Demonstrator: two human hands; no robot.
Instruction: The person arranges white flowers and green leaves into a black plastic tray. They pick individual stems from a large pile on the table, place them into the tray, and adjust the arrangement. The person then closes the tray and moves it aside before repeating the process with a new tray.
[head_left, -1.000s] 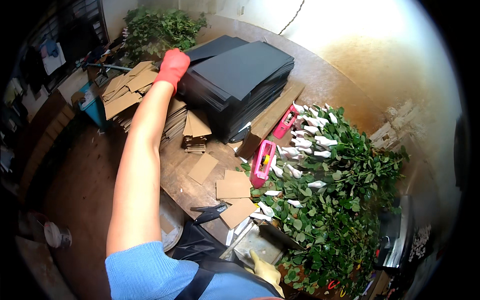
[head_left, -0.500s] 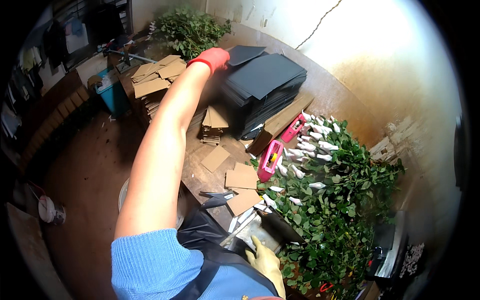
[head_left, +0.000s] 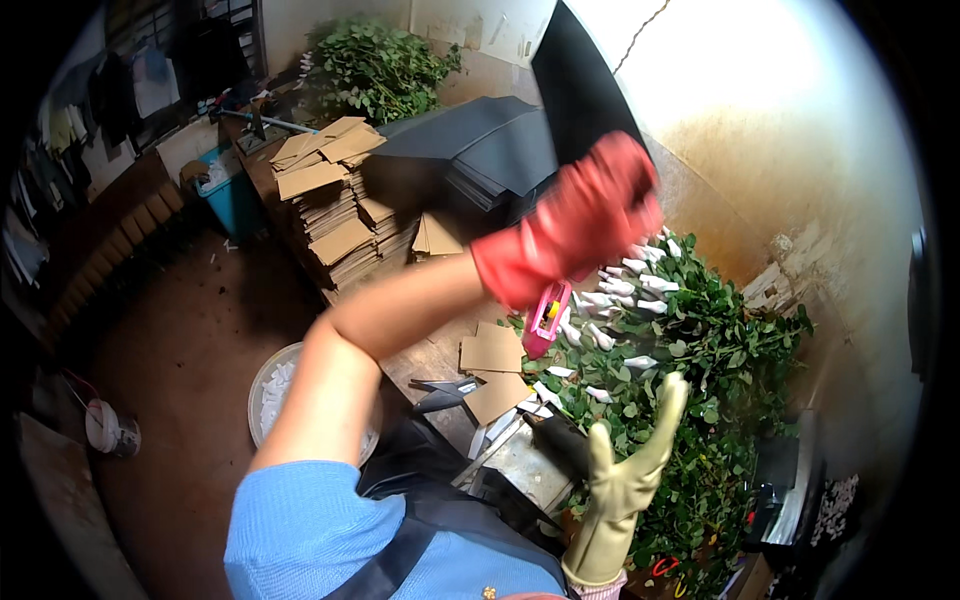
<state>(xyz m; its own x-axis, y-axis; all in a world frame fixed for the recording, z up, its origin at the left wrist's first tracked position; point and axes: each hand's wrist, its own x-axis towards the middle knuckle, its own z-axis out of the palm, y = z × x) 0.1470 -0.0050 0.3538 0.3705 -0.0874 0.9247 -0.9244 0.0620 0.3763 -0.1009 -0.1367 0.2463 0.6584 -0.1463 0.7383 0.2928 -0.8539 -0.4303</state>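
My left hand (head_left: 575, 225), in a red rubber glove and blurred by motion, is raised with its fingers closed on a black sheet (head_left: 585, 90) that stands up above it. Behind it lies a tall stack of dark sheets (head_left: 505, 155), its top sheets skewed. My right hand (head_left: 630, 480), in a cream rubber glove, holds nothing; its thumb and fingers spread upward beside leafy rose stems (head_left: 710, 400). White-wrapped buds (head_left: 615, 288) lie at the stems' far end. Next to them, partly behind the red glove, is a pink tape dispenser (head_left: 545, 320).
Brown cardboard pieces (head_left: 340, 205) are piled at the table's left, with loose cards (head_left: 492, 350) and black scissors (head_left: 440, 393) nearer me. More foliage (head_left: 380, 65) is at the back. A round tub (head_left: 270, 395) and teal bin (head_left: 230, 200) stand left of the table.
My left hand has moved right and toward me from the stack, lifting a black sheet. My right hand has risen and opened beside the stems. The sheets on the stack have shifted.
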